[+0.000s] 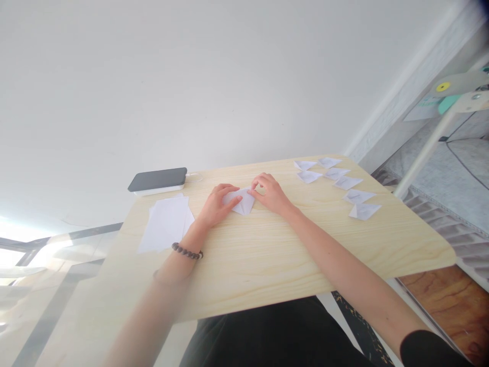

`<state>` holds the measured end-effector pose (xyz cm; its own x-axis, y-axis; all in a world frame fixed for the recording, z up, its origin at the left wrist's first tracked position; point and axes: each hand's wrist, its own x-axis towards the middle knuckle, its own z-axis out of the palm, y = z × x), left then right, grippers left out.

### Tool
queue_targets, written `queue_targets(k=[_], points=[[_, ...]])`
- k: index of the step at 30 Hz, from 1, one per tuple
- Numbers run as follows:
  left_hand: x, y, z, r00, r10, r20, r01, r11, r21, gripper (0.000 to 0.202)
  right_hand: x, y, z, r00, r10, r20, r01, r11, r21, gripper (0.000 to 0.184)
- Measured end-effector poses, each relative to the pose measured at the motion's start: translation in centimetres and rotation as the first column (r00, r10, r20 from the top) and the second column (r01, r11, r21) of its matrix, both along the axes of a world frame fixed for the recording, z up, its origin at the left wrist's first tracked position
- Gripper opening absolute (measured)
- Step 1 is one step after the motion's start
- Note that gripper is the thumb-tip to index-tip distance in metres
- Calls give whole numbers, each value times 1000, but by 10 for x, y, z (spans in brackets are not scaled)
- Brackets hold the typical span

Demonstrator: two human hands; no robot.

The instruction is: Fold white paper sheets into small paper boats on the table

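A small white piece of folded paper lies on the light wooden table near its far edge. My left hand presses on the paper's left side with curled fingers; a dark bead bracelet is on that wrist. My right hand pinches the paper's top right edge with fingers bent together. Both hands touch the same piece.
A stack of white sheets lies left of my hands. A dark phone on a white block sits at the far left corner with a cable. Several folded paper pieces lie at the right. White wall behind; floor and a stand to the right.
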<state>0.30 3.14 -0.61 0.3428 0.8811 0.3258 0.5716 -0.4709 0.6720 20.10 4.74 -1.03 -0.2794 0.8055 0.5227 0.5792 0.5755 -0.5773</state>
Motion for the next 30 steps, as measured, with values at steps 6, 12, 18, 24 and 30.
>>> queue_targets(k=[6,12,18,24,30], points=[[-4,4,-7,987,-36,-156,42,998,38,37,2,1,-3,999,30,39,-23,985,-169,7],[-3,5,-7,974,0,-225,15,998,67,32,7,0,-1,994,112,-12,-110,941,-320,30],[-2,6,-6,957,52,-286,-34,997,67,27,5,1,-1,988,147,38,-123,923,-366,21],[-4,7,-5,944,22,-330,5,997,81,25,2,3,-3,977,153,149,-133,982,-136,11],[-6,7,-3,935,38,-353,5,993,120,21,3,1,0,954,229,192,-217,973,-85,17]])
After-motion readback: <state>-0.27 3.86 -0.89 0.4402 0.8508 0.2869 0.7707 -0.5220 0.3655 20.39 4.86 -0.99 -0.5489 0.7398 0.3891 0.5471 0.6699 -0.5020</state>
